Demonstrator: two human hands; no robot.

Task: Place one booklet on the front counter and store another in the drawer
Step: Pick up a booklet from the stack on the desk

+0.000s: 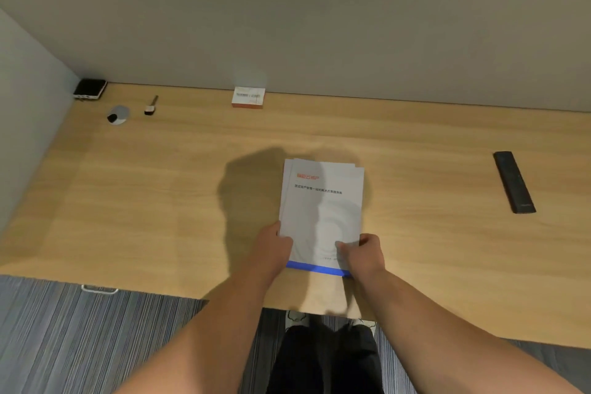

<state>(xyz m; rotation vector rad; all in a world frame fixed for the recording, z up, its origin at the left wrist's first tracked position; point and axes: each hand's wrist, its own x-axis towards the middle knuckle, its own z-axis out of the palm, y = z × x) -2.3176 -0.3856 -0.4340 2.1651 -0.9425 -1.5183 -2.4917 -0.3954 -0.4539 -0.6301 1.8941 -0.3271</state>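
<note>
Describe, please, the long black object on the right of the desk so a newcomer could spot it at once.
Start at the wooden desk and look right of the booklets held in both hands. Lying flat and alone there is the remote control, apart from everything else. It is the only long, slim, black bar on the desk.

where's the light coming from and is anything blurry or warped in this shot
Head view: the dark shadow falls left of and beyond the booklets, so light likely comes from above, behind and to the right; the small print on the cover and the card box is too soft to read; the wide lens bows the desk edges and stretches the forearms; no strong glare.
</note>
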